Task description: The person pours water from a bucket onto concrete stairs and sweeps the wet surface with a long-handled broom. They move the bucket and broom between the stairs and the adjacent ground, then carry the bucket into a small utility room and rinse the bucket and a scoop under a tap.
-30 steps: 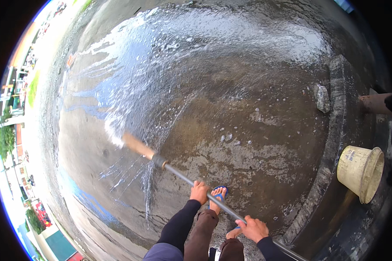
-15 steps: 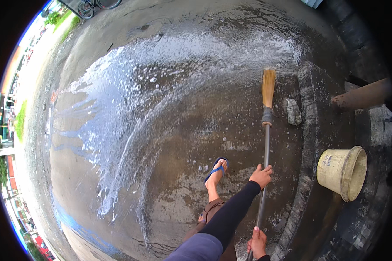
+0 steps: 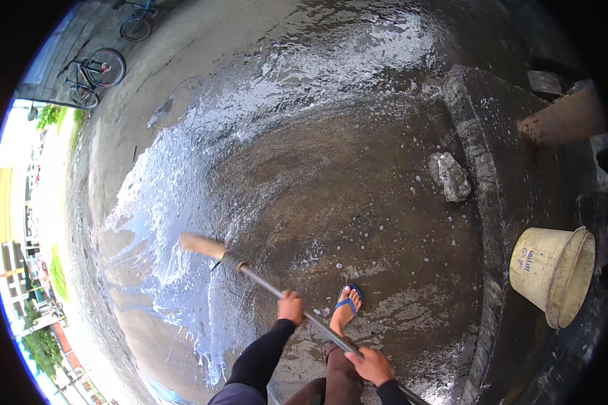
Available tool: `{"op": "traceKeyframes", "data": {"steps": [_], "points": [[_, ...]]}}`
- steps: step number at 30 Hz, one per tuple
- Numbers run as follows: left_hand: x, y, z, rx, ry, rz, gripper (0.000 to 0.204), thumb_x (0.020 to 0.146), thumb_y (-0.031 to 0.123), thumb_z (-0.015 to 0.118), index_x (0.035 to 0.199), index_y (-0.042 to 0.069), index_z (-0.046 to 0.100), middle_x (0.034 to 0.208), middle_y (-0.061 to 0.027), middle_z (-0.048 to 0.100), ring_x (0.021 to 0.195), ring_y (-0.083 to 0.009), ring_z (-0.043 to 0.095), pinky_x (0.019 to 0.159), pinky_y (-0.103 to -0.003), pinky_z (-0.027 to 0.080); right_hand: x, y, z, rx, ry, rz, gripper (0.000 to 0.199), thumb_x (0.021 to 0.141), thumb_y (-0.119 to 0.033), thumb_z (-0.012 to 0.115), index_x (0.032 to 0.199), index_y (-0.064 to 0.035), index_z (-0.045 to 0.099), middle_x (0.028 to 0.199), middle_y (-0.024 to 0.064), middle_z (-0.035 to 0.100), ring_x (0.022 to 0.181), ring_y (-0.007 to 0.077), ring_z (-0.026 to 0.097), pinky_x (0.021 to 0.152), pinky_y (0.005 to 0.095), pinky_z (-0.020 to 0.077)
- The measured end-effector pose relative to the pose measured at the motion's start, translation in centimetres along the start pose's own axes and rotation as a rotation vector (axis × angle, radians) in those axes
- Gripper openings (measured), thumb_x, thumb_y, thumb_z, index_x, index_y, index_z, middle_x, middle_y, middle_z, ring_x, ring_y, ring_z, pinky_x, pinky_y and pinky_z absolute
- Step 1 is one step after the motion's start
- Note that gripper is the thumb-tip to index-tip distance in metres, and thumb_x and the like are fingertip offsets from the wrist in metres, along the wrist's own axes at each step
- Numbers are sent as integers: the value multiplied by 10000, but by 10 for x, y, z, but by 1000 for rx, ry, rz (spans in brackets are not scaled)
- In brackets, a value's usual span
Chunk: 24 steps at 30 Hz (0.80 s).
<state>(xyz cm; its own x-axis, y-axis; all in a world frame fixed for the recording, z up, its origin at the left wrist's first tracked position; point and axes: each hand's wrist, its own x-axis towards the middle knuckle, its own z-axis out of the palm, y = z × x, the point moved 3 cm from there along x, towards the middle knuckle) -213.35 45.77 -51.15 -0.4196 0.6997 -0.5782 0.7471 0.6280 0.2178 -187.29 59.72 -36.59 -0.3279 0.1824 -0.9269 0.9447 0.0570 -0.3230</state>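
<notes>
I hold a long-handled broom [image 3: 270,289] slantwise across my front. Its tan bristle head [image 3: 203,245] lies to the left, at the near edge of a sheet of foamy water [image 3: 162,182] on the wet pavement. Midway along the grey handle my left hand [image 3: 291,308] is wrapped round it. Closer to my body, my right hand [image 3: 373,366] grips the handle above my leg, and the handle's end runs off toward the lower right. My foot in a blue flip-flop [image 3: 346,304] stands on the ground just beyond the handle.
A dirty cream bucket [image 3: 540,270] lies on its side at the right, past a low concrete curb [image 3: 476,155]. A pale rock [image 3: 450,177] sits beside that curb. Behind it is a brown post [image 3: 561,118]. Bicycles [image 3: 101,71] stand at the far left.
The broom head has swept from the far right round to the left, and both hands have swung with the handle. My view has shifted, bringing more of the bicycles in.
</notes>
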Motion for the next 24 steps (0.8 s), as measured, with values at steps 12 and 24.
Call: {"op": "traceKeyframes", "data": {"steps": [12,24], "points": [[293,230,-206,-54,339,748,94,823,123,650,865,153,729,1129,-38,570,1343,-208,403,954,-424,446,36,-86,-139,731,348,195,490,1042,-490,454,907,-25,531,509,66,463,359,159,496,320,312,404],[158,-200,-233,286,85,327,203,833,195,570,916,129,743,1143,-136,573,1255,-359,463,1073,-543,385,81,-299,14,36,81,11,554,962,-599,521,1059,-70,654,845,224,703,855,444,681,744,552,532]]}}
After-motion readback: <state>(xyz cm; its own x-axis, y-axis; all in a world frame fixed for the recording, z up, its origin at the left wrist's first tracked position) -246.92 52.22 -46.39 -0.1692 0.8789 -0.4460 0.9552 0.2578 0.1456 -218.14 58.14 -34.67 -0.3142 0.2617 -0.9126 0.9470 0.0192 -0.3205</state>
